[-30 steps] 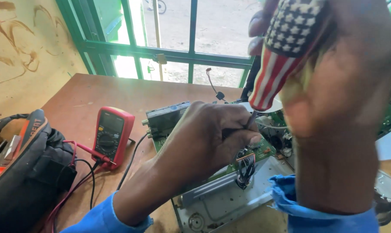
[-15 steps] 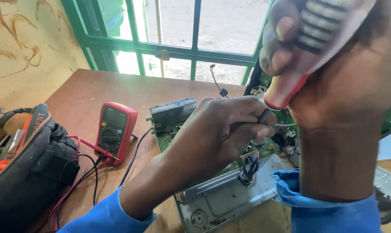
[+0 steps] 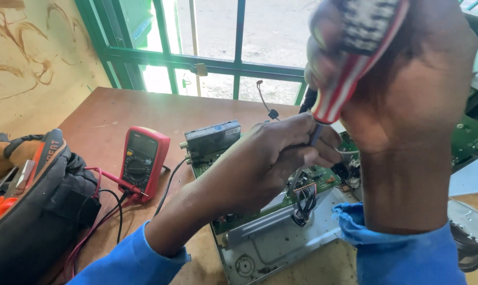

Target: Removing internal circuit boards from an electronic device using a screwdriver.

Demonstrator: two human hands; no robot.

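Note:
My right hand [image 3: 407, 100] is raised close to the camera and grips the red, white and dark striped handle of a screwdriver [image 3: 349, 68]. The shaft runs down to my left hand [image 3: 281, 153], whose fingers pinch it just above a green circuit board [image 3: 312, 182]. The board lies on a grey metal chassis [image 3: 281, 243] with a bundle of thin wires [image 3: 305, 198] and a small dark tuner box [image 3: 212, 137] at its far left corner. The screwdriver's tip is hidden behind my left hand.
A red multimeter [image 3: 144, 161] with red and black leads lies on the brown table [image 3: 117, 113] to the left. A black and orange tool bag [image 3: 33, 211] fills the near left. Green window bars [image 3: 239, 58] stand behind. Another green board [image 3: 471, 140] lies at the right.
My right hand has risen and turned with the screwdriver handle, so a different side of its striped pattern shows. My left hand has stayed on the shaft over the board.

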